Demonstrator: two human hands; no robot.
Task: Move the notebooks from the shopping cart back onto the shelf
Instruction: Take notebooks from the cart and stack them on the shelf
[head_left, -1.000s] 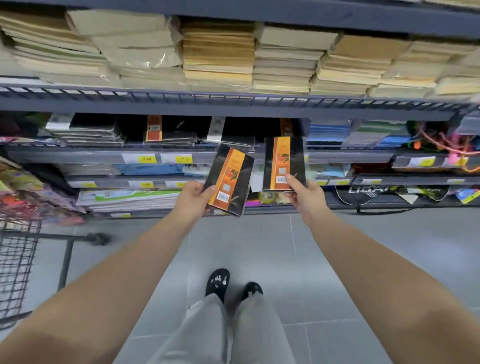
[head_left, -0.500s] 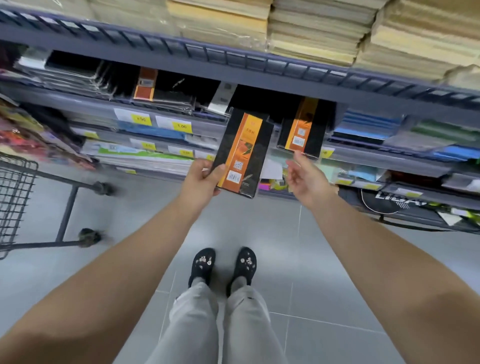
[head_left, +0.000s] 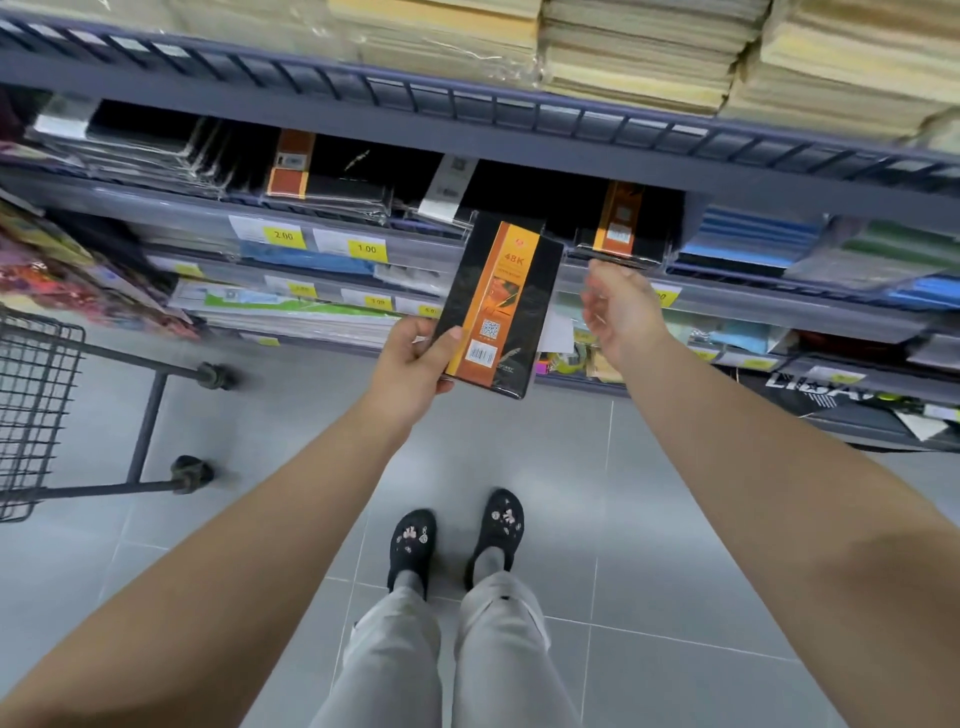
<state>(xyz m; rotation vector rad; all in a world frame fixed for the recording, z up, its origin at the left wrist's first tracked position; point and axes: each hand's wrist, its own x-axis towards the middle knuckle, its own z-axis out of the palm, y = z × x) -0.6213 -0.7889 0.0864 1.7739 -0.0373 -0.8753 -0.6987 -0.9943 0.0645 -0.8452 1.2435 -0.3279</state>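
One notebook (head_left: 497, 306) clamped in left hand (head_left: 415, 364) grip at its lower edge, near the shelf (head_left: 571, 135); right hand (head_left: 621, 312) open, empty; looks light, stiff, wrap likely slippery, so hold the edges

The notebook (head_left: 497, 306) in the left hand (head_left: 410, 364) was black with an orange band down its cover, a yellow strip along the band's left edge, and a white code square and white barcode low on the band. A second notebook (head_left: 626, 223) on the shelf (head_left: 545, 130) had the same black cover and orange band. The shelf rail was dark grey-blue. Price tags (head_left: 366, 249) were yellow on white. Paper stacks (head_left: 639, 47) above were cream and pale yellow. The cart (head_left: 36, 410) was dark grey wire mesh. The floor (head_left: 675, 545) was grey tile with pale joints. The slippers (head_left: 413, 545) were black with small pale ornaments, the trousers (head_left: 498, 660) light grey.
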